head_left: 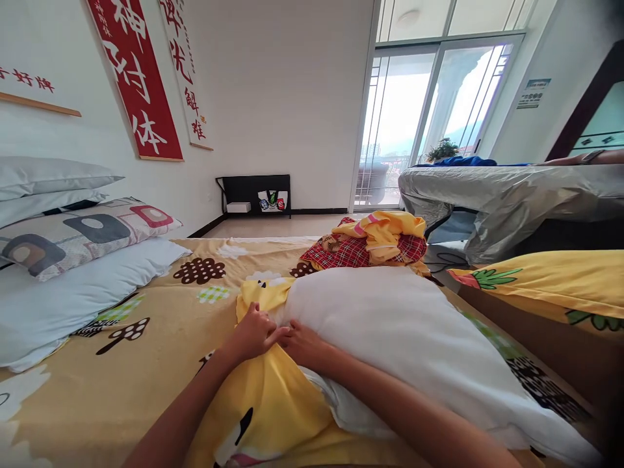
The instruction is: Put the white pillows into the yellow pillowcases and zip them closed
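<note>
A plump white pillow (390,325) lies across the patterned bed sheet (160,338) in front of me. Its left end is partly inside a yellow pillowcase (277,396), which is bunched around that end and spreads toward me. My left hand (253,333) is closed on the pillowcase's edge, fingers curled. My right hand (301,343) is closed right beside it, at the pillow's end where cloth and pillow meet. The two hands touch or nearly touch. What the right fingertips pinch is partly hidden, but yellow cloth runs under them.
Stacked pillows (88,234) rest at the left. Crumpled red plaid and yellow cloth (375,240) lies beyond the white pillow. A yellow pillow with pineapple print (546,279) is at the right. Behind it stands a plastic-covered table (511,188), with a person's arm (585,158) on it.
</note>
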`<state>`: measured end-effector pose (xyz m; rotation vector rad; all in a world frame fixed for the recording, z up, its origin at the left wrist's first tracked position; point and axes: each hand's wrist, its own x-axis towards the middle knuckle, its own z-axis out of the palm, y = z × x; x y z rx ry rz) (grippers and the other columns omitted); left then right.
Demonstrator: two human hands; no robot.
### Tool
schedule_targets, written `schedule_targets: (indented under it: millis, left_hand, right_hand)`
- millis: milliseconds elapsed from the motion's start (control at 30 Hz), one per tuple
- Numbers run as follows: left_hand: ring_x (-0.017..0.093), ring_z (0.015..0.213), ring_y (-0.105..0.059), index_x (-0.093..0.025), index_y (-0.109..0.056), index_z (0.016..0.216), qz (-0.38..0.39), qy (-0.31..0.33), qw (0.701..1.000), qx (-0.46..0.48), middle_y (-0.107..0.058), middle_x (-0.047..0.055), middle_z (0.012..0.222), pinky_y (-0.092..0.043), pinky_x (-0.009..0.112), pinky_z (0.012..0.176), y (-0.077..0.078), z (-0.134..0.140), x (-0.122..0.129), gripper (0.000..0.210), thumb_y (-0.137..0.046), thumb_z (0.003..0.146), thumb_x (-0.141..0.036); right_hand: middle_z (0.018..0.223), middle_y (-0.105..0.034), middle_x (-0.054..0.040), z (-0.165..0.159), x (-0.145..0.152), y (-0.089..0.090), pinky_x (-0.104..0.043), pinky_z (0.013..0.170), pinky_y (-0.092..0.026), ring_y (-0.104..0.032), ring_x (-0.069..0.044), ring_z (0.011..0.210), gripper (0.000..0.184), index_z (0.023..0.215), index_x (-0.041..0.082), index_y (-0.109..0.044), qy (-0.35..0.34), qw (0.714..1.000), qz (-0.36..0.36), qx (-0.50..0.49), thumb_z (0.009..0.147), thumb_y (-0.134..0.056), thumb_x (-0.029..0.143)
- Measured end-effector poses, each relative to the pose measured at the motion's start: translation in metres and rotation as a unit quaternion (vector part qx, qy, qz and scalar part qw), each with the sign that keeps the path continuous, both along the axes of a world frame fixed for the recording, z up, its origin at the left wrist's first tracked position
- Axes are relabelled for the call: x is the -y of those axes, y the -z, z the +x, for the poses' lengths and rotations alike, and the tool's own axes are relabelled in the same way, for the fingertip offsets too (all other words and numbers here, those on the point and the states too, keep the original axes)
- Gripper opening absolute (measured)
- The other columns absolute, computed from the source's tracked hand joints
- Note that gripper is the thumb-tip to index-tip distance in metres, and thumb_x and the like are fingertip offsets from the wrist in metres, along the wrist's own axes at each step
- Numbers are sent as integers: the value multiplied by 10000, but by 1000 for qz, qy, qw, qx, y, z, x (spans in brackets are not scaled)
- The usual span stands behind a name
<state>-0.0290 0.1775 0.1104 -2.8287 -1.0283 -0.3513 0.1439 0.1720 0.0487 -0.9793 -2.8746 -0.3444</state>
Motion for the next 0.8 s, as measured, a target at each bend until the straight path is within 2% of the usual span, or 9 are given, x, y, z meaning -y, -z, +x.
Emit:
schedule_targets:
  millis: [100, 233, 300, 367, 467, 567, 633, 700, 800]
  left_hand:
    - [185, 716, -617, -164, -675, 664, -12, -18, 1000, 16, -696, 67, 701, -326, 422, 880, 22, -7, -8, 506, -350, 980, -389]
    - [174, 769, -616, -168, -675, 701, -72, -42, 995, 52, -704, 55, 768, -323, 384, 880, 45, -26, -13, 518, -314, 992, -399]
    - [167, 790, -610, -169, -662, 711, -105, -50, 990, 75, -701, 48, 803, -315, 372, 888, 49, -33, -16, 522, -289, 998, -394]
    - [171, 805, -602, -170, -650, 709, -123, -45, 988, 87, -695, 44, 808, -302, 377, 891, 49, -34, -18, 510, -289, 996, -387]
    - [172, 785, -584, -169, -620, 685, -130, -27, 986, 105, -677, 30, 765, -287, 393, 886, 43, -26, -14, 466, -322, 983, -366]
    - [132, 659, -528, -163, -525, 602, -122, 8, 982, 145, -615, -3, 657, -309, 376, 867, 26, -12, 5, 462, -324, 975, -347]
    - [111, 604, -493, -165, -467, 578, -119, 61, 980, 150, -568, -20, 604, -337, 349, 857, 10, -1, 26, 451, -333, 967, -350]
    - [113, 635, -525, -173, -490, 620, -126, 126, 977, 118, -583, -22, 631, -363, 321, 858, -6, 11, 51, 397, -391, 949, -373]
    - [170, 793, -608, -199, -612, 823, -132, 150, 980, 24, -671, 15, 805, -418, 311, 818, -12, 31, 80, 272, -540, 869, -458]
  right_hand:
    - [1130, -667, -109, 16, 24, -30, -413, 938, -369, -582, -217, 1061, 264, 1145, 162, -605, -9, 999, -9, -37, 951, -435, 220]
    - [1213, -640, -92, 46, 77, -67, -358, 971, -365, -556, -174, 1142, 354, 1258, 232, -561, -23, 992, -80, -92, 963, -370, 198]
    - [1324, -574, -98, 63, 104, -69, -359, 1017, -345, -509, -186, 1222, 424, 1354, 239, -484, -17, 991, -95, -92, 935, -421, 221]
    - [1443, -456, -111, 81, 124, -58, -393, 1059, -321, -424, -232, 1314, 599, 1451, 231, -355, 7, 994, -79, -72, 872, -510, 237]
    - [1515, -341, -113, 104, 131, -29, -450, 1067, -317, -344, -284, 1371, 764, 1496, 265, -254, 87, 995, 13, -52, 797, -509, 92]
    - [1468, -421, -114, 117, 116, -16, -450, 1043, -349, -407, -265, 1334, 749, 1462, 289, -334, 130, 987, 73, -51, 785, -421, -19]
    - [1406, -500, -106, 117, 98, -22, -426, 1037, -359, -458, -238, 1292, 656, 1414, 278, -419, 111, 991, 51, -57, 821, -414, -3]
    - [1351, -557, -87, 110, 79, -35, -393, 1043, -349, -487, -211, 1258, 550, 1352, 271, -497, 77, 994, 14, -75, 858, -435, 36]
    - [1307, -589, -69, 93, 51, -49, -364, 1044, -320, -498, -190, 1229, 459, 1261, 267, -582, 51, 992, -11, -113, 870, -461, 60]
